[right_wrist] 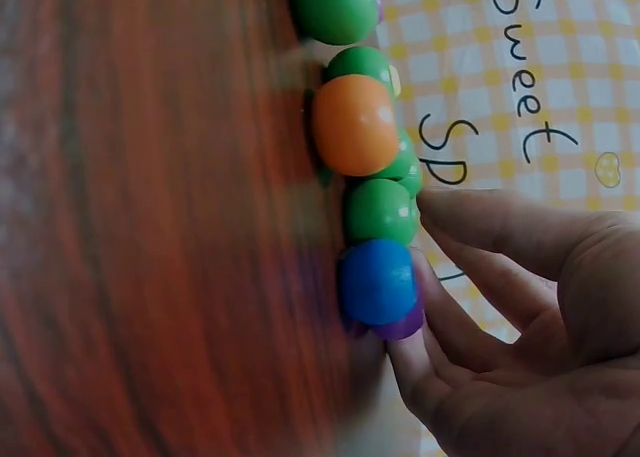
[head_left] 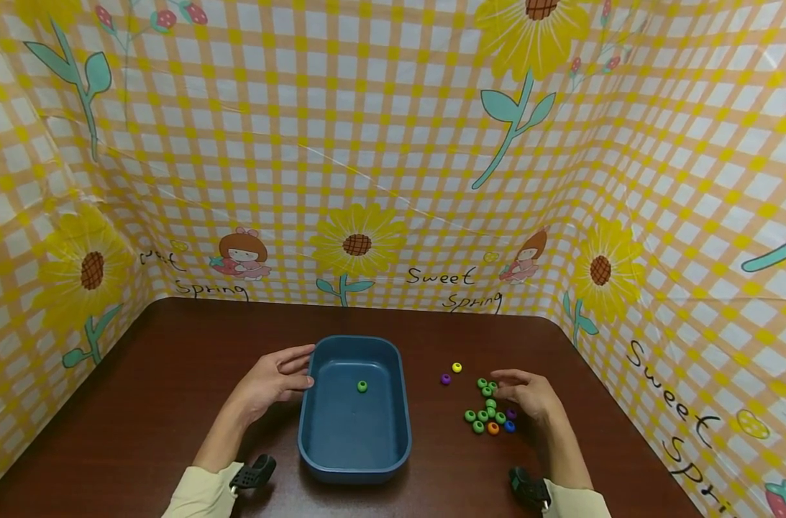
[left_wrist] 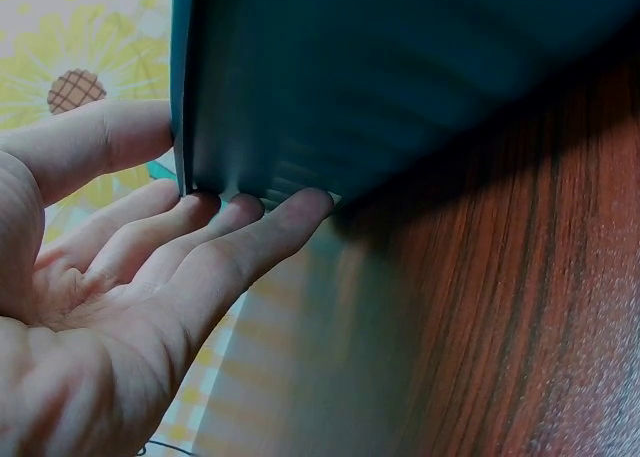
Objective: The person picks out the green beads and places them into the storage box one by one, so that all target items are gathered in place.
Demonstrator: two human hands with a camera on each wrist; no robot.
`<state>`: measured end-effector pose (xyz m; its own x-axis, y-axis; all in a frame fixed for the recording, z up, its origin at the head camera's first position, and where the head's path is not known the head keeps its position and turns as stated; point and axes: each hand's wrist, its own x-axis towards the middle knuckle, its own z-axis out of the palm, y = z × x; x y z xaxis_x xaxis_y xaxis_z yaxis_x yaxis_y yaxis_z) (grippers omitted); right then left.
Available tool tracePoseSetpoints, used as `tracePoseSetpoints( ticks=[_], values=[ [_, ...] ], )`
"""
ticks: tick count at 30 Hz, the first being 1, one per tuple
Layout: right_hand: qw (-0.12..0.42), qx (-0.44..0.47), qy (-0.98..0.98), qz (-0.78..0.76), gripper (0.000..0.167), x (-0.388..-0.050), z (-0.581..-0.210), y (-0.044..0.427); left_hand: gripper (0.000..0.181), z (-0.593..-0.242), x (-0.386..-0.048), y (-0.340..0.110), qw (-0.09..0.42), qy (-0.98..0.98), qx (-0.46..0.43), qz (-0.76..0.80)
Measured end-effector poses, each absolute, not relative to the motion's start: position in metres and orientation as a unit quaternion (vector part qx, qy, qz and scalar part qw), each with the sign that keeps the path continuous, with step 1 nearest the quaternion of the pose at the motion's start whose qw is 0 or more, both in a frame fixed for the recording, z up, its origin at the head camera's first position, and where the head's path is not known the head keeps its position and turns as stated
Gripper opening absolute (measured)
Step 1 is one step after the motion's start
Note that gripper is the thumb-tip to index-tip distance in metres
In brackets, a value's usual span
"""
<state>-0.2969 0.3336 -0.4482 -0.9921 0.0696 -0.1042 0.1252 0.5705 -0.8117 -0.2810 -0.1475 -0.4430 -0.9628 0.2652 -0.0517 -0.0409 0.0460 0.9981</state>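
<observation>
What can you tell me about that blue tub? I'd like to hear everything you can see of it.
The tub is dark blue, deep and open-topped, a rounded rectangle with a thin rim and a flat floor. It looks like smooth plastic. It stands upright on the brown table, its long sides running away from the person. One green bead lies inside, toward the far end. The left hand touches its left side near that end.

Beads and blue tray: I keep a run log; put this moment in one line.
left hand: touching blue tray; right hand: at loose beads; green bead: inside tray; loose beads: on table
</observation>
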Motion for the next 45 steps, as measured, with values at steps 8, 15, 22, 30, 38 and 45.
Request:
tracePoseSetpoints(
  ticks=[8, 15, 22, 30, 38, 45],
  values=[
    [0.025, 0.057, 0.894, -0.443, 0.036, -0.2978, -0.4511, 0.3330, 0.066, -0.4440, -0.2809, -0.1468, 0.115, 0.709, 0.085, 0.691],
    [0.027, 0.062, 0.894, -0.443, 0.033, -0.2996, -0.4511, 0.3312, 0.065, -0.4435, -0.2812, -0.1478, 0.112, 0.708, 0.081, 0.693],
    [0.030, 0.069, 0.892, -0.445, 0.030, -0.3013, -0.4544, 0.3325, 0.064, -0.4428, -0.2804, -0.1472, 0.111, 0.710, 0.077, 0.691],
    [0.026, 0.068, 0.896, -0.437, 0.028, -0.3014, -0.4534, 0.3326, 0.065, -0.4417, -0.2801, -0.1475, 0.110, 0.715, 0.079, 0.686],
    [0.026, 0.070, 0.894, -0.442, 0.026, -0.3011, -0.4533, 0.3326, 0.064, -0.4419, -0.2812, -0.1471, 0.106, 0.713, 0.077, 0.688],
    [0.025, 0.070, 0.893, -0.443, 0.026, -0.3003, -0.4542, 0.3316, 0.064, -0.4424, -0.2802, -0.1473, 0.110, 0.709, 0.081, 0.692]
  ],
)
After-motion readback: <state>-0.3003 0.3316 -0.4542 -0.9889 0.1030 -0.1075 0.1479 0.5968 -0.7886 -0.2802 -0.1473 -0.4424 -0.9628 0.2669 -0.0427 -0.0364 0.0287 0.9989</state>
